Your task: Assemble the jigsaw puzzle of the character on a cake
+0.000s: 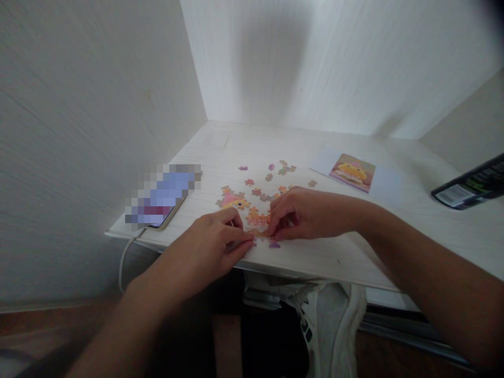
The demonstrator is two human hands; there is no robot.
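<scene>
Near the front edge of the white table, my left hand (224, 236) pinches the left side of a small joined strip of jigsaw puzzle pieces (259, 232). From the other side my right hand (289, 215) has its fingertips closed on the strip's right end. Purple puzzle pieces (274, 244) show just below the fingers. Behind the hands lie an orange and pink joined puzzle section (258, 216) and another section with a pink hat and an eye (231, 199). My right hand partly covers further orange pieces (282, 190).
Several loose puzzle pieces (286, 168) lie farther back. A printed picture card (352, 172) rests on white paper at the right, near a dark can (468, 184). A phone (165, 199) with a white cable (125, 257) is on the left. White panels surround the table.
</scene>
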